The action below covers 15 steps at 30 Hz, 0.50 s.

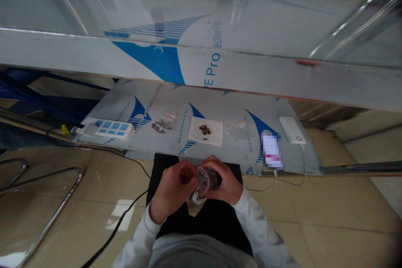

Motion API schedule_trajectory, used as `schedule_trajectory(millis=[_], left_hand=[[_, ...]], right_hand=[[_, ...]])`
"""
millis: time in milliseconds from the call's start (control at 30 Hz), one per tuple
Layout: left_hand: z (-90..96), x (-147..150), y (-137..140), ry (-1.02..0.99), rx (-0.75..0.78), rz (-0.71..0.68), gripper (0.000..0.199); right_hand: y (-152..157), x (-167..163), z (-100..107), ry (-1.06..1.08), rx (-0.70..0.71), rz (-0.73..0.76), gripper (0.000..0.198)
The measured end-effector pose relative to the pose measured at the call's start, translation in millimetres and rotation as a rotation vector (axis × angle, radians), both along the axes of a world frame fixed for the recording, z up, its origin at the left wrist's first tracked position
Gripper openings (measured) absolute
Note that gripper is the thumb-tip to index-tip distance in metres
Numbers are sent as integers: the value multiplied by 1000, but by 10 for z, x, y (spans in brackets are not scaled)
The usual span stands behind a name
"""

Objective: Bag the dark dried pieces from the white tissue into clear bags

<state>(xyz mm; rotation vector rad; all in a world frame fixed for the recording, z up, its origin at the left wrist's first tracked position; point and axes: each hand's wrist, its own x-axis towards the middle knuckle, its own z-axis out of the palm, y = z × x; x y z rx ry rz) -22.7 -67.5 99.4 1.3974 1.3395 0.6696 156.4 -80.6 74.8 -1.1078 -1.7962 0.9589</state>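
Observation:
A small clear plastic zip bag (207, 179) is held between my two hands, above my lap. My left hand (176, 186) pinches its left edge with closed fingers. Around its right side curl the thumb and fingers of my right hand (226, 181). Whether anything lies inside the bag is too blurred to tell. Just beyond my hands, a white square of paper (215, 136) on the low shelf carries a heap of small brown pieces (204, 130). To its left lies a clear bag with brown pieces (163, 123), and to its right some clear plastic bags (236, 130).
A white power strip (113, 128) sits at the shelf's left end. On the right are a phone (271, 150) with a cable and a white power bank (292, 130). An upper board (251, 67) overhangs the shelf; a metal chair frame (63, 205) stands left.

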Motion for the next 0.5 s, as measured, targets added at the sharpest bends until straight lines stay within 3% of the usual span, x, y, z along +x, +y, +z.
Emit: schedule_trajectory(millis=[100,233,333,433,500], left_hand=[[95,-16,7,169,46,-102,6],[179,-3,12,358,188,-94,9],[175,-14,33,390,278,-30,13],[110,-99,70,372,300,34,21],[38,-194,85,376,264,48,24]], right_hand=[[-4,-4,-27,-14,-49,-17,39],[-7,-34,-94,-52,-135,-38,37],[64,-8,-160,-73,-125,-52,37],[308,146,-259,-193,-86,-100,35],[580,313,-342,-425,-79,-132,34]])
